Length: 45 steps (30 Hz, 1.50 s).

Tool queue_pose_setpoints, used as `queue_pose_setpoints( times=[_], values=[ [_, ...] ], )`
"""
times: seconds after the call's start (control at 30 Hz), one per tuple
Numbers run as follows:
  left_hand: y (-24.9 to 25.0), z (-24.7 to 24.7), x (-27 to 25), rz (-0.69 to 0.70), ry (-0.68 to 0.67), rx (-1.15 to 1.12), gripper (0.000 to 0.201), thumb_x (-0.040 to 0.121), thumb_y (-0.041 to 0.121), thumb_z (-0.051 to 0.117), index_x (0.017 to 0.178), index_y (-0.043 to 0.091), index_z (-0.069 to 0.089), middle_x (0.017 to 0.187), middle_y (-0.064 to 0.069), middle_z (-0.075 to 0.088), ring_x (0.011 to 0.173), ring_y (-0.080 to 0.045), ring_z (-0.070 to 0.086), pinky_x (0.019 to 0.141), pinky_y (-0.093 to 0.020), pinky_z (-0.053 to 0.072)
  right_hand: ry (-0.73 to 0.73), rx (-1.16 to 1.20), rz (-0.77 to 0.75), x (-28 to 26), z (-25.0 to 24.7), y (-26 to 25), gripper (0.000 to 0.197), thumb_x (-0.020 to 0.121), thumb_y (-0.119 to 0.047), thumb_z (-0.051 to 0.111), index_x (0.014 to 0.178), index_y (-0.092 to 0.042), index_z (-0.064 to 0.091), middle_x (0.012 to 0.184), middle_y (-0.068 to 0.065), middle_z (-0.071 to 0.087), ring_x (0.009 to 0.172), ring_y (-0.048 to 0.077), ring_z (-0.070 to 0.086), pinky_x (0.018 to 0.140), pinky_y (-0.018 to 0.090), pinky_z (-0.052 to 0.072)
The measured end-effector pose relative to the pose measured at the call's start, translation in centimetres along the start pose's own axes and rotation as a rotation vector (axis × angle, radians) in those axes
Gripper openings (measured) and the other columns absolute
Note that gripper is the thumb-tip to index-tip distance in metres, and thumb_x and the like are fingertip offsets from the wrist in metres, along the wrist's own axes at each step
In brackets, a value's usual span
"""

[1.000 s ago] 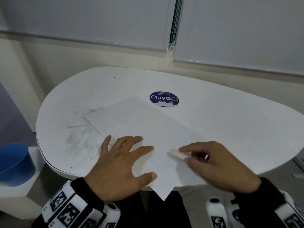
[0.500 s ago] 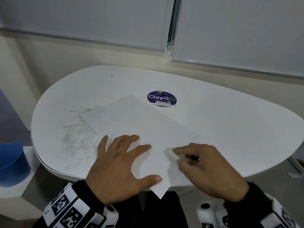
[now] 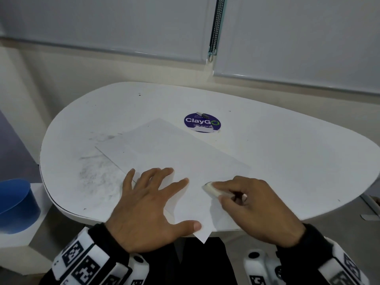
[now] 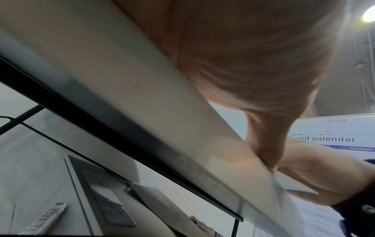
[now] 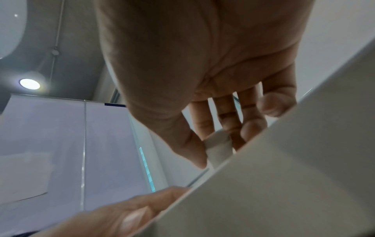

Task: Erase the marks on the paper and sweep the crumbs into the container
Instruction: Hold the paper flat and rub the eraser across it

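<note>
White rectangular paper sheet (image 3: pixel 181 157): being pinned flat by spread left hand (image 3: pixel 148 210), rubbed with white eraser block (image 3: pixel 213 189) pinched in right hand (image 3: pixel 257 210); sweeping into blue container (image 3: pixel 16 204) not yet begun.

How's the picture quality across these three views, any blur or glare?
Head view: evenly lit and fairly sharp, the left hand flat on the paper. Left wrist view: soft and smeared, with ceiling-lamp glare at the top right corner. Right wrist view: the eraser and the right hand slightly blurred, one ceiling lamp glowing at left.
</note>
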<state>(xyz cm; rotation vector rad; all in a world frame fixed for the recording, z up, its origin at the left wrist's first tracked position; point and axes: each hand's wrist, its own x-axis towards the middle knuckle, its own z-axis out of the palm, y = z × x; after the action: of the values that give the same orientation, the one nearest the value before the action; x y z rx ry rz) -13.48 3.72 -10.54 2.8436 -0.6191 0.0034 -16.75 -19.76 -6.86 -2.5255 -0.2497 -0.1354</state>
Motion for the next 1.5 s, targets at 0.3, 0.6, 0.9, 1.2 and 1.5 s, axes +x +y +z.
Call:
queue_pose_setpoints(
  times=[0.3,0.6,0.9,1.2,1.5],
  values=[
    [0.4,0.0,0.0,-0.004,0.017,0.019,0.105,0.054,0.107,0.008,0.148,0.060,0.019,0.161,0.024,0.007,0.148,-0.002,-0.001,0.120,-0.051,-0.011,-0.112,0.095,-0.116,-1.4,1.6,-2.8,0.020,0.091,-0.035,0.056,0.103,-0.024,0.068,0.073,-0.018,0.061,0.072,0.004,0.058,0.068,0.023,0.047],
    [0.5,0.1,-0.1,-0.002,0.027,0.010,0.105,0.055,0.107,0.010,0.148,0.059,0.021,0.161,0.023,0.011,0.149,-0.004,0.002,0.120,-0.052,-0.009,-0.083,0.024,-0.167,-1.4,2.2,-2.2,0.030,0.092,-0.042,0.046,0.115,-0.033,0.064,0.091,-0.014,0.062,0.082,0.005,0.057,0.078,0.025,0.047],
    [0.5,-0.2,-0.1,-0.021,0.002,0.009,0.103,0.056,0.105,0.020,0.148,0.060,0.012,0.161,0.025,0.000,0.148,-0.002,-0.008,0.119,-0.051,-0.014,0.001,-0.004,-0.072,-0.4,0.3,-0.2,0.025,0.093,-0.034,0.058,0.115,-0.037,0.070,0.080,-0.013,0.058,0.080,0.003,0.058,0.073,0.014,0.041],
    [0.5,-0.2,-0.1,-0.008,-0.009,0.036,0.103,0.057,0.104,0.017,0.149,0.059,0.006,0.161,0.025,-0.003,0.147,-0.003,-0.012,0.118,-0.052,-0.015,-0.032,0.047,-0.024,-0.2,0.0,0.4,0.025,0.090,-0.033,0.061,0.113,-0.035,0.072,0.081,-0.019,0.061,0.084,0.001,0.060,0.070,0.010,0.039],
    [0.3,0.1,0.0,0.018,0.029,0.026,0.098,0.062,0.102,0.014,0.150,0.057,0.013,0.163,0.021,0.002,0.150,-0.006,-0.006,0.118,-0.055,-0.012,0.055,0.052,0.089,0.4,-1.4,1.8,0.015,0.089,-0.035,0.061,0.095,-0.036,0.074,0.074,-0.018,0.065,0.074,0.001,0.058,0.067,0.015,0.042]
  ],
)
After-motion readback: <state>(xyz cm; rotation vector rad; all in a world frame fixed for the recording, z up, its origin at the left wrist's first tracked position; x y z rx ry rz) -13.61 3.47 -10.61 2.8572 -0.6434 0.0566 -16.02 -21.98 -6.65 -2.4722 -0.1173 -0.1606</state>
